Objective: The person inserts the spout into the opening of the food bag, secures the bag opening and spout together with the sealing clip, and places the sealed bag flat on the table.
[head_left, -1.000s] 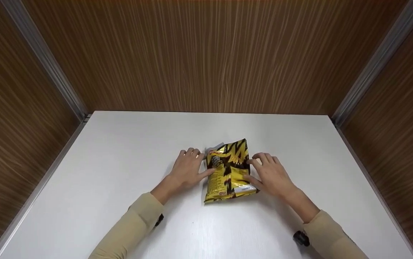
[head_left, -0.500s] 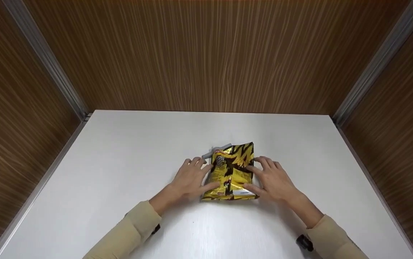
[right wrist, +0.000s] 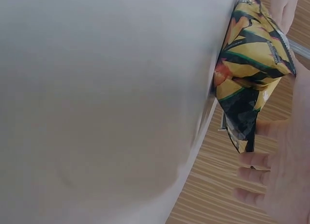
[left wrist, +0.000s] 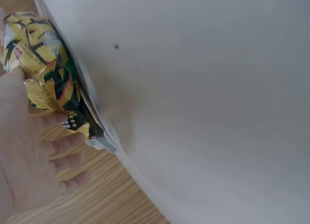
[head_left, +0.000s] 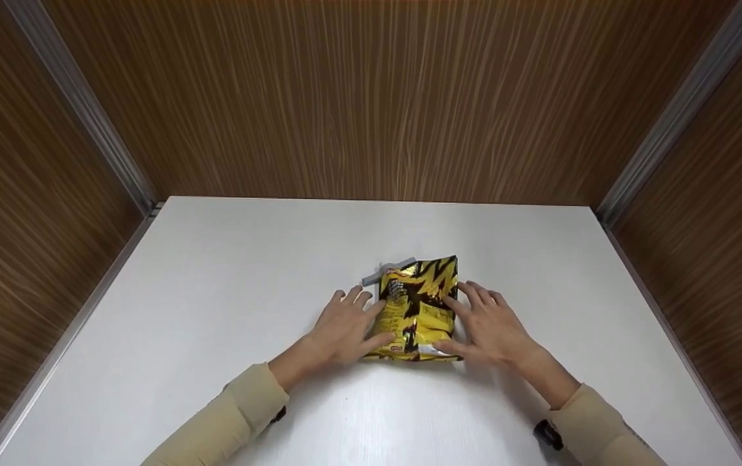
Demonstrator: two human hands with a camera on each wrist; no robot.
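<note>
Crinkled yellow-and-black foil snack bag (head_left: 418, 309) between two spread hands, left (head_left: 345, 325) and right (head_left: 491, 325), fingers straight.

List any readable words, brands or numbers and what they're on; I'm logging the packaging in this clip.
No text can be read.
Yellow-and-black snack bag: a small red logo patch and white label panels show, all too small and blurred to read.
Grey strip behind the bag: no print visible.

white table (head_left: 215, 310) boxed in by wood-grain walls (head_left: 371, 97).
</note>
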